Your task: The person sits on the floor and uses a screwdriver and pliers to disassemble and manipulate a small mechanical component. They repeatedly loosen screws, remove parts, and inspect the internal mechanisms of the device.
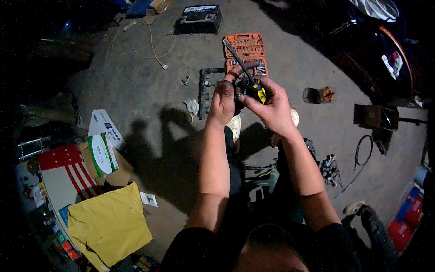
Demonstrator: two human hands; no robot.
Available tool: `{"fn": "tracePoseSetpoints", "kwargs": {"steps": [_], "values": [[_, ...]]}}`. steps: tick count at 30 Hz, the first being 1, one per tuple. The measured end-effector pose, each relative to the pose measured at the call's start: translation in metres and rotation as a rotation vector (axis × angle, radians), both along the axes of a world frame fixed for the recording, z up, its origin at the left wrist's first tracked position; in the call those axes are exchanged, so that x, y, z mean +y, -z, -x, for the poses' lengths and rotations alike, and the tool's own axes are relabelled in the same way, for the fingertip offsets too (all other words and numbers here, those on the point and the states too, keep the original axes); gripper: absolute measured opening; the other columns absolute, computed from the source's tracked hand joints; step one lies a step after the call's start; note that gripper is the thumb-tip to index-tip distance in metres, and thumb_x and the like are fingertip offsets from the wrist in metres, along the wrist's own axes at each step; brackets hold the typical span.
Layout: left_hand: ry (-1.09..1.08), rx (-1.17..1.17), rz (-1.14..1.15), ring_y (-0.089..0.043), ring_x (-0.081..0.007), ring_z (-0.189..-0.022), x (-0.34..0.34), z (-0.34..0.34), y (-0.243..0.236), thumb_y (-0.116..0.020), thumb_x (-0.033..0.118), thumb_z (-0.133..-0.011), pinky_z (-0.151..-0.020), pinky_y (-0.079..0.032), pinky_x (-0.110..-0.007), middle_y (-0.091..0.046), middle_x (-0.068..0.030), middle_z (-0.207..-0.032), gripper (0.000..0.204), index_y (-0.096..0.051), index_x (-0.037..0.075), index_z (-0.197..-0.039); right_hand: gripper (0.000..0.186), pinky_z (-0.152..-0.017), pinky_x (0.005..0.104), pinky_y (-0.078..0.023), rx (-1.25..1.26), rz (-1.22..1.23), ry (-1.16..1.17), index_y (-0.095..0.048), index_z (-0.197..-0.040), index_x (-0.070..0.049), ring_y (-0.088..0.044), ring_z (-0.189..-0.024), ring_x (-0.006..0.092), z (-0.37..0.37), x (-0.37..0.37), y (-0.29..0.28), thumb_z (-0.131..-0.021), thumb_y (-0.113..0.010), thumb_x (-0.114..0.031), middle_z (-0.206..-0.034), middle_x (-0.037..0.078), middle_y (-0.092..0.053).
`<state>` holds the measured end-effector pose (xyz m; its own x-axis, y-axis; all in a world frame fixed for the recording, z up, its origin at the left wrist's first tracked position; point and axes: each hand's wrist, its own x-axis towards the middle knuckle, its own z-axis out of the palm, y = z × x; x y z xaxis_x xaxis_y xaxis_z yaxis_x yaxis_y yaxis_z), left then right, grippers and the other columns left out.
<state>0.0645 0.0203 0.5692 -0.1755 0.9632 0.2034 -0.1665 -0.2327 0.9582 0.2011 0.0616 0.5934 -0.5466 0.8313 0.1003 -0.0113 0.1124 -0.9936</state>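
Observation:
My right hand (276, 105) is closed round the yellow-and-black handle of a screwdriver (259, 91). Its long dark shaft slants up and to the left, past the fingers of my left hand (223, 100). That left hand is curled with blackened fingertips around a small dark part, mostly hidden between both hands; its kind cannot be made out. Just beyond the hands lies an open orange socket set case (244, 45) with rows of sockets. Beside my left hand, on the floor, is a long black part with several stubs (205, 93).
A black car battery (198, 20) stands at the far side, near a pale cable (156, 52). At left are cardboard boxes and a yellow padded envelope (111, 224). Cut-open container (319, 95), metal stand (376, 118) and black hose (358, 158) lie at right. Another person's leg (378, 229) shows lower right.

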Motion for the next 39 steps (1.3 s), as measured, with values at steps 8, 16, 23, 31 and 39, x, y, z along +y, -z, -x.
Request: {"fn": "tracePoseSetpoints", "kwargs": {"steps": [8, 16, 23, 31, 39], "values": [[-0.099, 0.167, 0.017, -0.052, -0.0179, -0.102, 0.003, -0.017, 0.002, -0.054, 0.032, -0.092, -0.092, -0.039, -0.03, -0.056, -0.0089, -0.113, 0.047, -0.044, -0.001, -0.123, 0.023, -0.066, 0.024, -0.046, 0.097, 0.167, 0.243, -0.06, -0.095, 0.006, -0.055, -0.074, 0.0075, -0.006, 0.011, -0.003, -0.079, -0.066, -0.009, -0.082, 0.006, -0.064], [-0.076, 0.25, 0.111, -0.055, -0.0146, -0.088, 0.008, -0.021, 0.008, -0.051, 0.025, -0.094, -0.081, -0.044, -0.029, -0.061, -0.0059, -0.097, 0.031, -0.051, 0.001, -0.114, 0.022, -0.054, 0.0198, -0.04, 0.142, 0.407, 0.253, -0.061, -0.097, 0.001, -0.051, -0.064, 0.004, -0.017, 0.026, -0.016, -0.083, -0.065, -0.016, -0.077, -0.001, -0.06], [-0.049, -0.224, 0.137, -0.059, -0.0162, -0.065, 0.008, -0.017, -0.009, -0.046, 0.034, -0.095, -0.058, -0.05, -0.029, -0.06, -0.0095, -0.082, 0.039, -0.05, -0.002, -0.11, 0.028, -0.051, 0.0203, -0.036, 0.092, 0.5, 0.209, -0.059, -0.102, 0.001, -0.048, -0.062, 0.0039, -0.023, 0.03, -0.016, -0.084, -0.065, -0.02, -0.076, -0.001, -0.059], [-0.331, -0.183, 0.115, -0.059, -0.0133, -0.078, 0.013, -0.011, -0.002, -0.047, 0.032, -0.095, -0.069, -0.049, -0.027, -0.061, -0.0059, -0.089, 0.034, -0.053, 0.0, -0.104, 0.033, -0.051, 0.0192, -0.034, -0.046, 0.291, 0.217, -0.057, -0.099, 0.002, -0.043, -0.06, 0.0027, -0.004, 0.015, -0.001, -0.081, -0.069, -0.023, -0.073, -0.003, -0.054], [-0.531, -0.265, 0.153, -0.061, -0.0171, -0.076, 0.012, 0.0, 0.009, -0.051, 0.032, -0.094, -0.071, -0.049, -0.031, -0.063, -0.0085, -0.09, 0.033, -0.055, 0.001, -0.105, 0.052, -0.079, 0.0316, -0.047, -0.071, 0.211, 0.101, -0.056, -0.104, 0.008, -0.06, -0.085, 0.0169, 0.01, -0.001, 0.013, -0.07, -0.077, -0.025, -0.093, 0.014, -0.064]]}}
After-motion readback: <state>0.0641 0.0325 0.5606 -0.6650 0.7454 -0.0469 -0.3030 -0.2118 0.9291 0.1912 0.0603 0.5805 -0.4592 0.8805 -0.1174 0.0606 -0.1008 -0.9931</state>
